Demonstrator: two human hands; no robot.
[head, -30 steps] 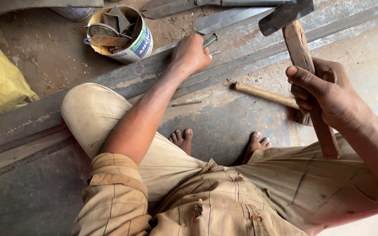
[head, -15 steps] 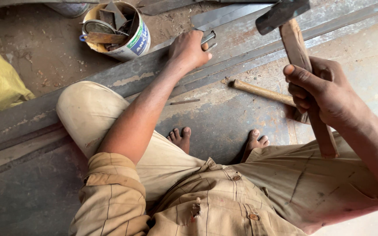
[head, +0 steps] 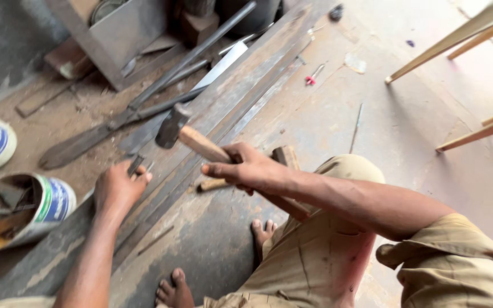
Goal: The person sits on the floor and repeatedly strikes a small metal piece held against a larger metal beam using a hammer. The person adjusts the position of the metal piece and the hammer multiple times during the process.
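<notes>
Right hand (head: 246, 169) grips the wooden handle of a hammer (head: 185, 132), its dark head raised over the long metal strips (head: 201, 154) on the floor, while the left hand (head: 115, 188) pinches a small metal piece (head: 136, 165) against them, beside 2 tins (head: 24, 212).

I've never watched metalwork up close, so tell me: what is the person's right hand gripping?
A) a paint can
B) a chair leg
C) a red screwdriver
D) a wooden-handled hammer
D: the right hand is closed around the wooden handle of a hammer, whose dark metal head is raised above the long metal strip on the floor, while the left hand pins a small metal piece down.
</notes>
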